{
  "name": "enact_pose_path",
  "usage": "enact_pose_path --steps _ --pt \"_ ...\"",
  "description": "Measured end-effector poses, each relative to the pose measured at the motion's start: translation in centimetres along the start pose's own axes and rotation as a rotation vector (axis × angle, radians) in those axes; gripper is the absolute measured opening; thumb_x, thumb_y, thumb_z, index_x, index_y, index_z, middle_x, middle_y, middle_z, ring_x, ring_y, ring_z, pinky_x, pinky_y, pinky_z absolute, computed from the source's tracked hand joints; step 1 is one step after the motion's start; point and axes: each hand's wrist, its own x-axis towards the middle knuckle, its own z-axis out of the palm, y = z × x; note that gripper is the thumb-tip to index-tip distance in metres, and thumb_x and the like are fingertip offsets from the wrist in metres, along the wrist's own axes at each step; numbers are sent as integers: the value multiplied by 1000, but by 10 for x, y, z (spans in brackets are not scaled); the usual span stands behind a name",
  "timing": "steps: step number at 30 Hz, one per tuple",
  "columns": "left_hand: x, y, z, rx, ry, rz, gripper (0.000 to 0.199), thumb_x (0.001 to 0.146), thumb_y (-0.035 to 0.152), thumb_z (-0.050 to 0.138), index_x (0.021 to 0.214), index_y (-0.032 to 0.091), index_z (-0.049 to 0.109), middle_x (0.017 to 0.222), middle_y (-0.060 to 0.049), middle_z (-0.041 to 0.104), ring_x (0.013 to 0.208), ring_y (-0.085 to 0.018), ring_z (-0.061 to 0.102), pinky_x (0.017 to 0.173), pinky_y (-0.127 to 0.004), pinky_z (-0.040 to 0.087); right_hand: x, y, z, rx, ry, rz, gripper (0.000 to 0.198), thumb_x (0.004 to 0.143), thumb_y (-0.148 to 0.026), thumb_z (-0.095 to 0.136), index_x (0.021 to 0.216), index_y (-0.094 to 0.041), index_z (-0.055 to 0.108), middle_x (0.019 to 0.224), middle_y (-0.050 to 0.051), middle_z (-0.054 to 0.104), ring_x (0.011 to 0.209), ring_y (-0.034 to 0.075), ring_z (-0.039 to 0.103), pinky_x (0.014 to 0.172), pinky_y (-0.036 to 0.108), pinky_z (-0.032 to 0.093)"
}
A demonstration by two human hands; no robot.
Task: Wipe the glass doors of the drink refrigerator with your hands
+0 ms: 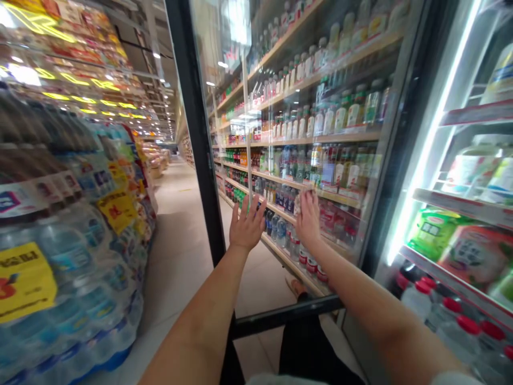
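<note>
A glass cooler door [276, 289] with a black frame stands swung open in front of me. My left hand [247, 223] lies against the glass with its fingers spread, holding nothing. To the right of it, my right hand [308, 218] presses on the same pane, its fingers together over a crumpled whitish cloth [297, 205]. Only a small edge of the cloth shows beside the fingers; the rest is hidden under them. Through the pane, or mirrored in it, appear shelves with many bottles.
At right the lit cooler shelves [452, 264] hold pouches and red-capped bottles [457, 331]. Stacked packs of bottled water [80, 256] with yellow signs stand at left. Between them and the door runs a tiled aisle [176, 214]. The door's lower frame [280, 315] crosses above my legs.
</note>
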Motion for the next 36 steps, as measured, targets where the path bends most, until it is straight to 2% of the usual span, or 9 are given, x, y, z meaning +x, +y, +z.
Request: enact_pose_path --steps 3,6,9,13,15,21,27,32,36 --pt "-1 -1 2 12 -22 -5 64 100 31 51 159 19 28 161 -9 29 154 -27 3 128 -54 6 5 -17 6 32 -33 -131 70 91 -9 35 160 -18 26 161 13 36 157 27 9 124 58 26" --pt "-1 -2 2 12 -63 -19 65 100 31 49 159 14 26 160 -10 30 154 -28 6 129 -54 5 13 -26 9 34 -17 -144 70 91 -8 35 160 -19 26 158 13 40 156 28 12 121 60 30" --pt "-1 -1 1 1 -75 -27 63 100 29 47 158 14 27 160 -9 30 154 -28 9 129 -54 5 10 -33 12 54 3 -144 68 93 -10 35 159 -19 27 157 14 42 156 29 13 120 62 32" --pt "-1 -1 -1 -29 -100 -43 63 100 29 49 158 16 28 160 -10 30 154 -29 13 128 -55 10 -3 -40 13 99 -118 -266 65 93 -11 38 157 -22 34 154 13 48 155 29 21 120 61 33" --pt "-1 -1 0 -30 -106 -49 62 100 29 47 158 16 29 160 -10 29 154 -29 13 128 -55 10 2 -43 12 107 -156 -303 64 93 -11 39 156 -22 37 153 12 49 154 29 23 119 60 34" --pt "-1 -2 2 -48 -116 -48 62 100 29 47 158 14 28 159 -10 31 154 -28 11 128 -56 9 43 -53 11 72 16 -121 65 91 -7 36 155 -15 36 158 14 41 157 27 11 123 59 26" --pt "-2 -1 1 -15 -75 -22 60 101 31 47 156 14 32 159 -10 32 154 -28 10 128 -55 8 41 -60 14 120 -163 -342 62 91 -11 39 153 -18 41 156 11 46 156 26 16 124 55 27" --pt "-2 -2 1 -12 -75 -22 61 101 30 47 157 15 30 159 -9 33 154 -27 8 129 -54 9 65 -64 15 148 -52 -176 62 93 -11 34 154 -18 39 158 11 42 156 26 14 124 59 25" --pt "-2 -2 0 -28 -77 -26 62 101 30 46 158 16 27 159 -9 33 154 -27 10 129 -54 8 72 -69 15 128 -64 -233 57 95 -12 34 151 -14 44 155 13 45 156 26 13 125 56 24"
